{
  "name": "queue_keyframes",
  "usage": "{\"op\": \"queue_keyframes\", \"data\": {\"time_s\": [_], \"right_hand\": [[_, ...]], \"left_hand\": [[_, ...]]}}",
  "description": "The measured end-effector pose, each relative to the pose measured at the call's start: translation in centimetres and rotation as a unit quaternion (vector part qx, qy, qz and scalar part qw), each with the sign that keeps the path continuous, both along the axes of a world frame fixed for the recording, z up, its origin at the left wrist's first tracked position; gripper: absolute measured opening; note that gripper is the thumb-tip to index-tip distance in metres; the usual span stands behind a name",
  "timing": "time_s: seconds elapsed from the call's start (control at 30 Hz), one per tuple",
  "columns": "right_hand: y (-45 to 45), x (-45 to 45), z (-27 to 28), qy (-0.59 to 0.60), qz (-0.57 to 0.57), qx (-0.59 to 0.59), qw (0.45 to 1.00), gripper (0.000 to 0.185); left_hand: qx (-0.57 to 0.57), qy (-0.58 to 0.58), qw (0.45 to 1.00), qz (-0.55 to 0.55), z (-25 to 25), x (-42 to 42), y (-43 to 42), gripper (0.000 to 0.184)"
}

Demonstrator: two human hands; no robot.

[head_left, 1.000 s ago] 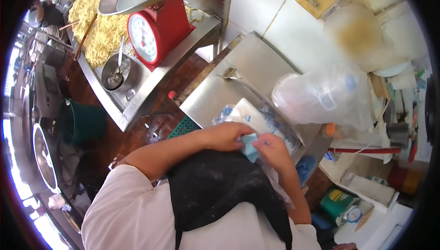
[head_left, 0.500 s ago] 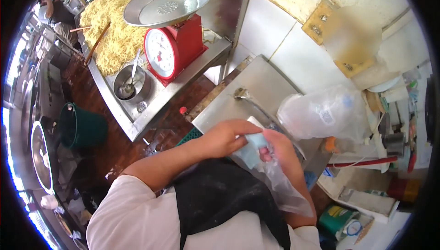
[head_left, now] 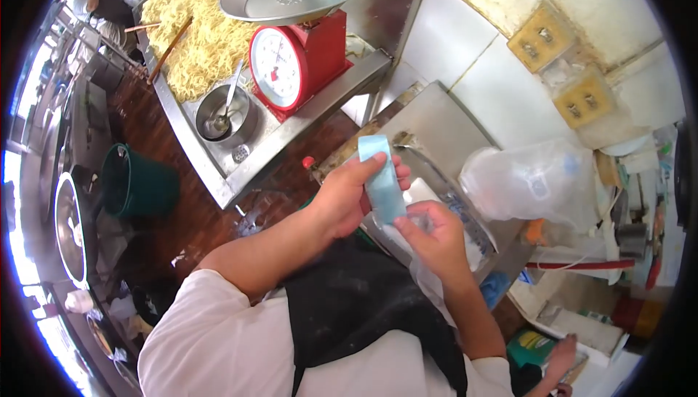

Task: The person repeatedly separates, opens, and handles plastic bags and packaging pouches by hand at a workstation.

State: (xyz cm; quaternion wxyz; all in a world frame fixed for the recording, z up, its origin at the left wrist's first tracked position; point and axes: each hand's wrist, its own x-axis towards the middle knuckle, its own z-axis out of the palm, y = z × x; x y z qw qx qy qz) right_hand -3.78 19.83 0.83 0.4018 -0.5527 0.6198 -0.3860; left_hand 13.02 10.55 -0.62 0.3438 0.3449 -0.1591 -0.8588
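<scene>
My left hand is closed, with its thumb and fingers pinching a flat light blue strip near its upper part. The strip looks like thin folded sheet, but I cannot make out its kind. At the strip's lower end my right hand pinches it between thumb and fingers. A clear plastic bag hangs from my right hand along the forearm. Both hands are in front of my black apron, over a steel surface with a metal rod-like handle behind them.
A red dial scale with a steel pan stands on a metal table beside heaped yellow noodles. A pot holds a spoon. A bulging clear bag is to my right. Another person's hand shows at lower right; a person stands far left.
The blue strip, bunched between my hands before, is now held up lengthwise, with my left hand higher on it. The view has shifted. Another person's hand has appeared at lower right.
</scene>
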Motion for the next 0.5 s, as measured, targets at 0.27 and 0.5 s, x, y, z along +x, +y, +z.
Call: {"op": "queue_keyframes", "data": {"time_s": [0.27,0.5], "right_hand": [[-1.1,-1.3,1.5,-0.229,-0.007,0.162,0.96,0.015],[-3.0,-0.1,2.8,-0.346,-0.033,0.209,0.914,0.019]], "left_hand": [[-0.054,0.014,0.993,-0.103,0.1,1.0,0.4,0.049],[-0.11,0.061,0.979,-0.16,-0.8,3.1,1.9,0.053]]}}
